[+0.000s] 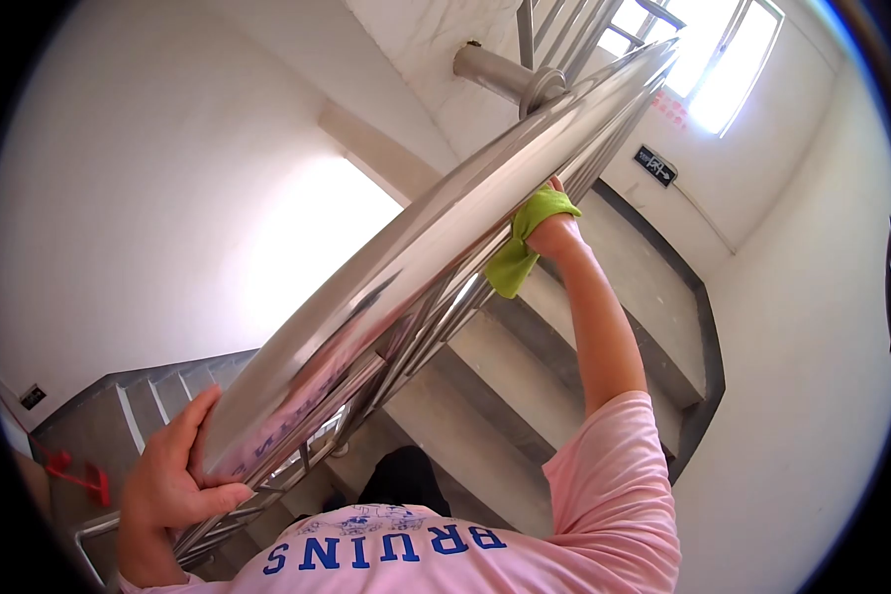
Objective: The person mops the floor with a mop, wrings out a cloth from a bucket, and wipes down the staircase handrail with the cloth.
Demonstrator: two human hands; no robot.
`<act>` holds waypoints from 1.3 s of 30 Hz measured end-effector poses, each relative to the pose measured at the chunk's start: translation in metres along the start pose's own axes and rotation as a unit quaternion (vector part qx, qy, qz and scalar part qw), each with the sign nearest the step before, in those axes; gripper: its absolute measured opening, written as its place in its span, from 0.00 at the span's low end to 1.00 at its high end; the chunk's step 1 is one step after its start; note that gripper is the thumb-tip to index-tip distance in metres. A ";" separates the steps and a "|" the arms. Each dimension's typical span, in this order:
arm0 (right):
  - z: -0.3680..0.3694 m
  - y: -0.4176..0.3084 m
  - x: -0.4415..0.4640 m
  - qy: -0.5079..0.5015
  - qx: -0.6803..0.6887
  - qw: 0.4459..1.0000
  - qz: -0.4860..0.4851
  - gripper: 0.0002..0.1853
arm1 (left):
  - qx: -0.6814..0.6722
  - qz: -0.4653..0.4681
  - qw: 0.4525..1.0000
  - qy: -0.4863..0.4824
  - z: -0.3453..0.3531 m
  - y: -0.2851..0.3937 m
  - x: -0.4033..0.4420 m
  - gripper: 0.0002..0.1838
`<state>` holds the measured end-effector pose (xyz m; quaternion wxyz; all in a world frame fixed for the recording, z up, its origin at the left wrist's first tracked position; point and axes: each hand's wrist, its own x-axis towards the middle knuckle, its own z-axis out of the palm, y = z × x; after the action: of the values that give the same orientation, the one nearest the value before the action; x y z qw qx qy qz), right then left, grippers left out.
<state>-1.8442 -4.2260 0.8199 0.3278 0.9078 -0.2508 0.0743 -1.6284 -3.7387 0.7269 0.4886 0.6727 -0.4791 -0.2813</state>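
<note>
A thick, shiny metal handrail (416,233) slants from the lower left up to the upper right. Around its near end curls my left hand (171,480), the thumb on one side and the fingers on the other. Farther up, my right hand (554,236) is closed on a lime-green cloth (513,265) at the right side of the railing, just under the handrail. Part of the cloth hangs down below the hand, and most of the right fingers are hidden by it and the rail. Thinner metal bars (403,342) run below the handrail.
Concrete steps (485,381) rise on the right; another flight (158,396) lies lower left. A round metal post (495,74) juts out near the rail's top. A dark exit sign (654,166) hangs below a bright window (728,69). A red object (91,483) sits lower left.
</note>
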 end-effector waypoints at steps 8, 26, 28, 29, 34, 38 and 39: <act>0.006 0.024 0.006 0.004 0.013 0.999 0.044 0.17 | -0.024 -0.027 0.999 0.007 0.002 -0.004 -0.001 0.52; 0.007 0.075 0.030 -0.100 -0.073 0.983 0.137 0.24 | 0.091 -0.027 0.995 -0.011 -0.005 -0.007 0.000 0.53; 0.032 0.099 0.034 -0.070 -0.054 0.984 0.158 0.26 | 0.097 -0.011 0.995 -0.017 -0.006 -0.007 0.002 0.53; 0.044 0.112 0.037 -0.054 -0.043 0.983 0.168 0.27 | 0.101 -0.002 0.995 -0.020 -0.006 -0.008 0.002 0.52; 0.050 0.126 0.043 -0.031 -0.037 0.978 0.202 0.31 | 0.096 -0.012 0.995 -0.015 -0.008 0.003 0.003 0.53; 0.057 0.122 0.041 0.019 0.015 0.978 0.207 0.31 | 0.081 -0.006 0.997 -0.009 -0.008 0.007 0.000 0.51; 0.063 0.121 0.043 0.035 -0.036 0.984 0.173 0.30 | 0.075 -0.002 0.997 -0.010 -0.008 0.007 0.001 0.51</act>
<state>-1.8705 -4.3633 0.8516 0.3507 0.8353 -0.3948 0.1530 -1.6236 -3.7366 0.7363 0.4314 0.7054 -0.5023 -0.2530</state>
